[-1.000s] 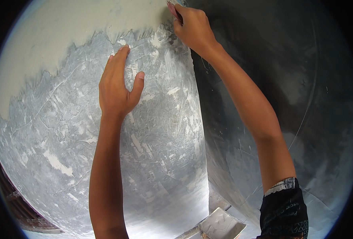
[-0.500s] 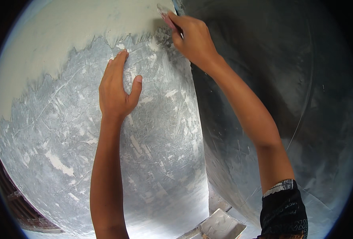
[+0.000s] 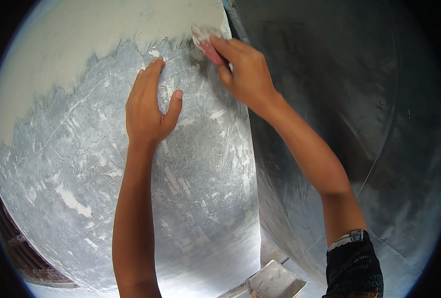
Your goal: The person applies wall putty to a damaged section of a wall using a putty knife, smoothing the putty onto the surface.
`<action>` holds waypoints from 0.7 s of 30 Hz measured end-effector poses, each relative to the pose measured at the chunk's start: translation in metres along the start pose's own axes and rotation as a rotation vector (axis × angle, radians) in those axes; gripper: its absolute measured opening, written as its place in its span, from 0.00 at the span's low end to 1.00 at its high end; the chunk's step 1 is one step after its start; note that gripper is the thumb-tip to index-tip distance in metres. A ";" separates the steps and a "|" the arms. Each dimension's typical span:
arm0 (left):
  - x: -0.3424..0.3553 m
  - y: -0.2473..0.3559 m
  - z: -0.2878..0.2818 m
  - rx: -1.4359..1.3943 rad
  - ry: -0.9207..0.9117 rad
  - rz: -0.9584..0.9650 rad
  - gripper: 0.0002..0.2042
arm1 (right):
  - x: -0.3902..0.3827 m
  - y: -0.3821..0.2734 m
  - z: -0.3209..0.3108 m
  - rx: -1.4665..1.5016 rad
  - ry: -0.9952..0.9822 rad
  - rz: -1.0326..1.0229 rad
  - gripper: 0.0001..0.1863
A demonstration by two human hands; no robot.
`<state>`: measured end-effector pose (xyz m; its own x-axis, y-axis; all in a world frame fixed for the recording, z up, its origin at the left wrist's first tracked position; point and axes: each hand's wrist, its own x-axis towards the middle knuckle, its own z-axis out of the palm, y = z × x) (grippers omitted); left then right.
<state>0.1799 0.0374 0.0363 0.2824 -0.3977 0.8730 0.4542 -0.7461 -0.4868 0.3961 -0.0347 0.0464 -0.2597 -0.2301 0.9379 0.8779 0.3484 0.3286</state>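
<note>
My right hand point(image 3: 250, 72) is closed round the pinkish-red handle of a putty knife point(image 3: 211, 50), whose blade is smeared white and blurred by motion. The blade meets the wall close to its right-hand corner, at the edge of a smooth cream coat point(image 3: 91, 37). Below that ragged edge, the wall is mottled grey plaster point(image 3: 81, 164) with white scrape marks. My left hand point(image 3: 148, 109) rests with fingers extended and thumb apart on the grey part, just under the cream edge. It holds nothing.
A dark grey wall point(image 3: 325, 89) adjoins on the right, past the corner. Low down near that corner stands a small tray point(image 3: 276, 284) holding whitish paste. Brown ridged material point(image 3: 19, 241) shows at the lower left rim.
My right hand has come down a little from the top of the corner with the putty knife, and more of the blade shows. My left hand has shifted only slightly.
</note>
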 end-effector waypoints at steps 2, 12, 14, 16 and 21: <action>0.003 0.000 0.004 -0.005 -0.011 -0.029 0.27 | 0.042 0.038 0.016 -0.090 0.090 0.008 0.19; -0.001 0.000 0.001 -0.014 0.015 -0.034 0.27 | -0.020 -0.001 0.012 -0.073 -0.184 0.114 0.17; -0.004 -0.003 0.000 0.013 0.000 -0.008 0.26 | -0.023 -0.018 0.004 0.119 -0.167 0.129 0.13; 0.001 0.000 0.002 -0.010 0.007 -0.011 0.27 | 0.007 0.000 0.001 0.047 -0.088 0.129 0.18; 0.005 0.003 0.006 -0.029 0.006 -0.025 0.27 | 0.081 0.049 0.015 -0.121 0.016 0.150 0.13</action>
<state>0.1877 0.0368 0.0392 0.2663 -0.3822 0.8849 0.4362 -0.7709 -0.4642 0.4116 -0.0223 0.1401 -0.1170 -0.1982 0.9732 0.9485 0.2680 0.1686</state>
